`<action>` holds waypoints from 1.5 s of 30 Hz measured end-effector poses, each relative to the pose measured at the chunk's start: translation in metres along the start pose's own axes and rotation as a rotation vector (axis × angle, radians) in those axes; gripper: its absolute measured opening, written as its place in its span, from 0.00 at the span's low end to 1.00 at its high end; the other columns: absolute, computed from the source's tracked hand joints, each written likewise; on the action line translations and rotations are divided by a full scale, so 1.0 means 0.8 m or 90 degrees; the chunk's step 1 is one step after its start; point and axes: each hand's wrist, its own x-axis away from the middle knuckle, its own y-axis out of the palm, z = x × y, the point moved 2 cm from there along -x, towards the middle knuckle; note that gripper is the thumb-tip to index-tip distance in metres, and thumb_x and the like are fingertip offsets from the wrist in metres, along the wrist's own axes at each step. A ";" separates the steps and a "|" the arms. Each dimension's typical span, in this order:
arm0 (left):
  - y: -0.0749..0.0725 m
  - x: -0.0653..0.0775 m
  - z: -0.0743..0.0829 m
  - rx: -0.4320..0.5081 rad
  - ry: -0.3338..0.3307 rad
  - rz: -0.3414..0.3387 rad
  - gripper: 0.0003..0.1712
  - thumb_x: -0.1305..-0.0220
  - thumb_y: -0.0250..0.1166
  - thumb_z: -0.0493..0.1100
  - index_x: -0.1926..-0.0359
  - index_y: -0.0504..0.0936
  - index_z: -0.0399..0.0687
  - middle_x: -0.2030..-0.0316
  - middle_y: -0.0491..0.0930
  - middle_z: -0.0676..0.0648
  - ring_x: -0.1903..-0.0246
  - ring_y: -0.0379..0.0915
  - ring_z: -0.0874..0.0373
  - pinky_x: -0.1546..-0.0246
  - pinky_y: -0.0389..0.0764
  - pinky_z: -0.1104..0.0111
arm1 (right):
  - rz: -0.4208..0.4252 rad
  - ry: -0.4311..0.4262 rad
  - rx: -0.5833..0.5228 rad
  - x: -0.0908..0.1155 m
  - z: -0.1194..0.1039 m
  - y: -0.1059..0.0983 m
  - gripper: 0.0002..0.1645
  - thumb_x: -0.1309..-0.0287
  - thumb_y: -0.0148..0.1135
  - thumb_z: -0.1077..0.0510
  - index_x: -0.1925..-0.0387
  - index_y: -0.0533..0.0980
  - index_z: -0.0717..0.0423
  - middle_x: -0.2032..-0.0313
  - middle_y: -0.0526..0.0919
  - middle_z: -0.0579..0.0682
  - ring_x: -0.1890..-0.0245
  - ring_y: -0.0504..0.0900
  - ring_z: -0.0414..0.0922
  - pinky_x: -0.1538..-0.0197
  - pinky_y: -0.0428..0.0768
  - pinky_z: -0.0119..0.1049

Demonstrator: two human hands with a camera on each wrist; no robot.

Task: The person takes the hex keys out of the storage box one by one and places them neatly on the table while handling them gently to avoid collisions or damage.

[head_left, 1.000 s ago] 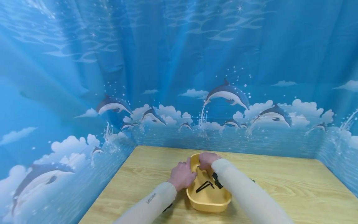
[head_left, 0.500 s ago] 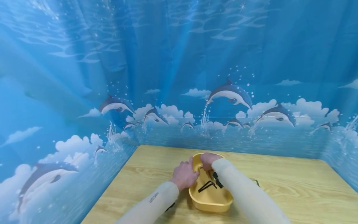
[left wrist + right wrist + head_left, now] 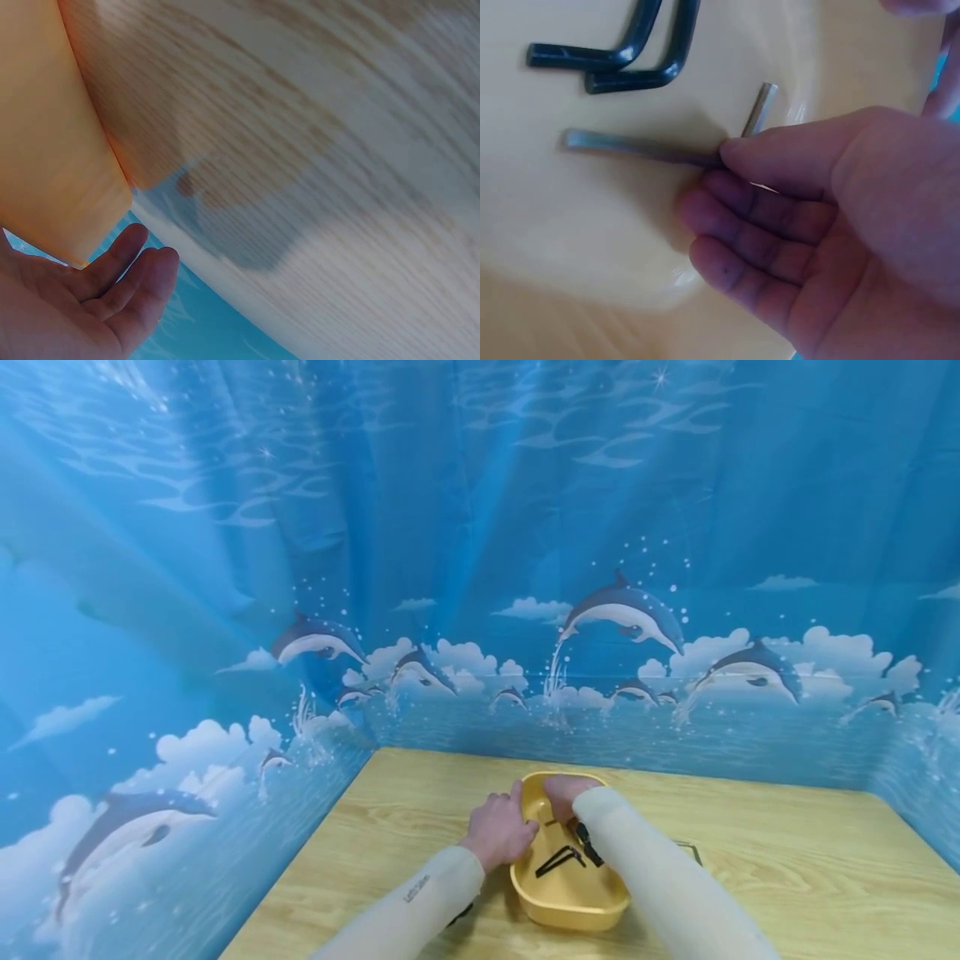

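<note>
A deep yellow plastic basin [image 3: 572, 917] stands on the table. My left hand [image 3: 498, 831] holds its left rim, thumb over the edge and fingers along the outside; in the left wrist view those fingers lie just past the basin's wall. Inside the basin's far end, my right hand [image 3: 802, 217] pinches a silver L-shaped hex key [image 3: 641, 146] near its bend, between thumb and fingers. The long arm of that key points away from the hand, close over the basin's floor. Two black hex keys [image 3: 577, 57] lie side by side on the floor, nearer the basin's middle.
The wood-grain table [image 3: 772, 852] extends on both sides of the basin. To the right, a thin metal frame-like piece [image 3: 696, 852] shows partly from behind the right sleeve [image 3: 660, 868]. A blue dolphin-print curtain [image 3: 480, 568] encloses the table's back and sides.
The head view has shifted slightly. The silver key's end sits a little nearer the basin's middle. More of the thin metal piece shows past the right sleeve. The left hand keeps its place.
</note>
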 end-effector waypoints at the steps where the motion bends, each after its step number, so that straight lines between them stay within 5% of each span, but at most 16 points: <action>1: 0.000 0.000 0.000 0.002 0.002 0.001 0.44 0.30 0.57 0.60 0.23 0.56 0.43 0.44 0.80 0.38 0.46 0.77 0.45 0.53 0.82 0.51 | -0.003 0.001 0.004 0.001 0.000 0.000 0.15 0.45 0.62 0.75 0.77 0.76 0.54 0.79 0.79 0.48 0.83 0.75 0.40 0.81 0.73 0.30; 14: -0.003 0.005 -0.001 0.012 0.018 0.018 0.42 0.31 0.57 0.58 0.24 0.58 0.41 0.46 0.80 0.36 0.48 0.78 0.44 0.52 0.82 0.52 | 0.003 -0.021 -0.019 0.018 0.001 -0.004 0.12 0.40 0.65 0.68 0.78 0.78 0.54 0.80 0.82 0.50 0.84 0.79 0.41 0.80 0.78 0.32; 20: -0.002 0.004 -0.003 0.013 0.016 0.024 0.42 0.31 0.57 0.58 0.24 0.58 0.40 0.45 0.80 0.36 0.47 0.78 0.44 0.52 0.82 0.51 | 0.039 -0.045 0.021 0.020 0.001 -0.011 0.11 0.40 0.64 0.65 0.76 0.75 0.53 0.81 0.75 0.46 0.84 0.72 0.40 0.78 0.72 0.32; 31: 0.003 0.001 -0.003 -0.002 0.026 0.046 0.43 0.33 0.59 0.58 0.26 0.60 0.40 0.50 0.81 0.36 0.51 0.78 0.45 0.57 0.82 0.52 | 0.126 -0.143 -0.012 0.035 0.006 -0.021 0.12 0.49 0.68 0.66 0.77 0.74 0.50 0.82 0.72 0.41 0.82 0.68 0.37 0.75 0.72 0.32; 39: 0.002 0.003 0.001 0.000 0.013 0.025 0.43 0.31 0.57 0.59 0.24 0.58 0.42 0.44 0.80 0.37 0.46 0.77 0.44 0.52 0.82 0.51 | 0.170 -0.138 -0.067 0.055 0.013 -0.022 0.07 0.46 0.68 0.66 0.65 0.79 0.55 0.78 0.76 0.43 0.79 0.73 0.39 0.74 0.76 0.33; 45: 0.002 0.002 0.001 0.005 0.005 0.024 0.43 0.31 0.57 0.59 0.24 0.58 0.42 0.44 0.80 0.37 0.46 0.77 0.44 0.51 0.82 0.51 | 0.233 -0.143 -0.087 0.066 0.021 -0.021 0.09 0.45 0.66 0.64 0.72 0.74 0.49 0.80 0.74 0.42 0.80 0.72 0.38 0.76 0.72 0.32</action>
